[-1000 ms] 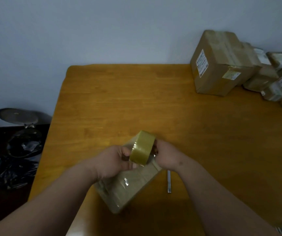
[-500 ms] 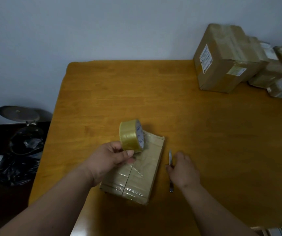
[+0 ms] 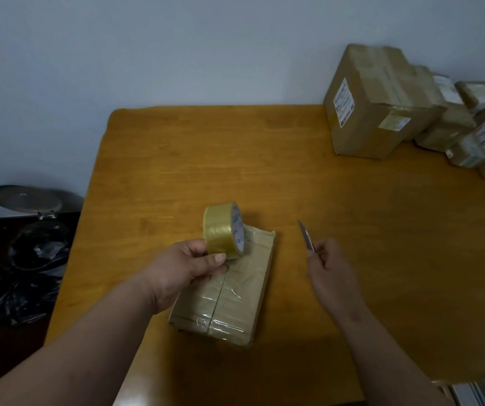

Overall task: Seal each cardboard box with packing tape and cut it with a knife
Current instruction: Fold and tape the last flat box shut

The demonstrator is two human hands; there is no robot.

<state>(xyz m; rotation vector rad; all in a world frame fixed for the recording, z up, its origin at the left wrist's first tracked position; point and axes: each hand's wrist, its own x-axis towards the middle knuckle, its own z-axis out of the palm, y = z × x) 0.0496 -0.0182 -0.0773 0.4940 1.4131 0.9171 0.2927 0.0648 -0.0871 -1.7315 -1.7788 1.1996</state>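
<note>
Off the table's left edge sit black plastic bags [image 3: 30,268]. On the wooden table [image 3: 264,159], the left hand [image 3: 188,269] pinches a roll of packing tape [image 3: 223,230] between thumb and fingers, above a flat, taped cardboard box [image 3: 235,297] (lying near the table's front edge). The right hand [image 3: 330,268] grips a knife [image 3: 305,235], blade pointing away. Stacked boxes [image 3: 381,104] stand far right.

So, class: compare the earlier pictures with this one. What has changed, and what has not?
The right hand let go of the tape roll, reached to the table and lifted the knife. The left hand kept its grip on the roll above the box.
</note>
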